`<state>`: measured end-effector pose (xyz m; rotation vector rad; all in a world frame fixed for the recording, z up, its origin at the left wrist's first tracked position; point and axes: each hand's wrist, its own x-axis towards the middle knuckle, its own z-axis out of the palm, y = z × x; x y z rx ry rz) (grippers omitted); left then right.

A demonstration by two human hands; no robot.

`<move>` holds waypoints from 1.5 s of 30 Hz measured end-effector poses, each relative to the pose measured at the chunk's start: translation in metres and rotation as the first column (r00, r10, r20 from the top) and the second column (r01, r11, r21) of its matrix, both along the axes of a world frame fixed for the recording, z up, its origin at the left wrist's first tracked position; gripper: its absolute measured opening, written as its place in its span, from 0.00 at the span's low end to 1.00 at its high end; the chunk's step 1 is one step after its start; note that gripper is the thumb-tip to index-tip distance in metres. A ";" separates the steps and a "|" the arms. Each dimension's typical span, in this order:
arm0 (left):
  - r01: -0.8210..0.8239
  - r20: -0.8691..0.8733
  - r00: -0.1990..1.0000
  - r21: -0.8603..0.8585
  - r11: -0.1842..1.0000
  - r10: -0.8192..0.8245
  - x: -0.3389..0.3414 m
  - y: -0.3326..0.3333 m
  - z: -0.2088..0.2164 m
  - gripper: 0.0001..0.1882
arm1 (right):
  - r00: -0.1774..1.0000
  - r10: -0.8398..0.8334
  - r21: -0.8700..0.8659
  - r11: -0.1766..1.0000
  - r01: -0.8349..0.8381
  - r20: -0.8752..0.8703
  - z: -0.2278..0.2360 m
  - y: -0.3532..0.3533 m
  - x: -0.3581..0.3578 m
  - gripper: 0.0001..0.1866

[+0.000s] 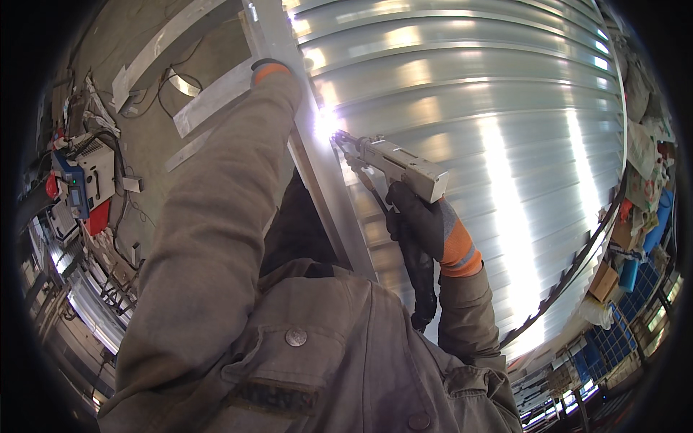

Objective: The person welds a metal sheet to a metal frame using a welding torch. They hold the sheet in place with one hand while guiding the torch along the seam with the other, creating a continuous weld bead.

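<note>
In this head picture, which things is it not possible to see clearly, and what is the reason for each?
All in the head view:
Left hand: mostly hidden behind its own cuff and sleeve; its grip cannot be told.
Welding torch: where its tip meets the metal beam, white glare washes out detail.
Torch handle: mostly covered by the gloved right hand.
Ribbed metal sheet: far end cut off by the top edge.
Blue-fronted machine: display too small to read.

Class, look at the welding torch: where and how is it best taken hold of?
Likely at the boxy rear of the welding torch, coming from the person's lower right, where the gloved right hand grips it. The narrow nozzle points up and left into the bright glare, so that end seems best avoided.
</note>
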<state>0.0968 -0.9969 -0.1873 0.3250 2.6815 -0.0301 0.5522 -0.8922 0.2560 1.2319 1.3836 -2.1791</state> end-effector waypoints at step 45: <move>0.198 0.003 0.980 -0.133 0.971 -0.199 -0.008 -0.013 0.004 0.22 | 0.996 -0.082 -0.052 0.995 0.083 0.017 -0.007 -0.018 0.052 0.21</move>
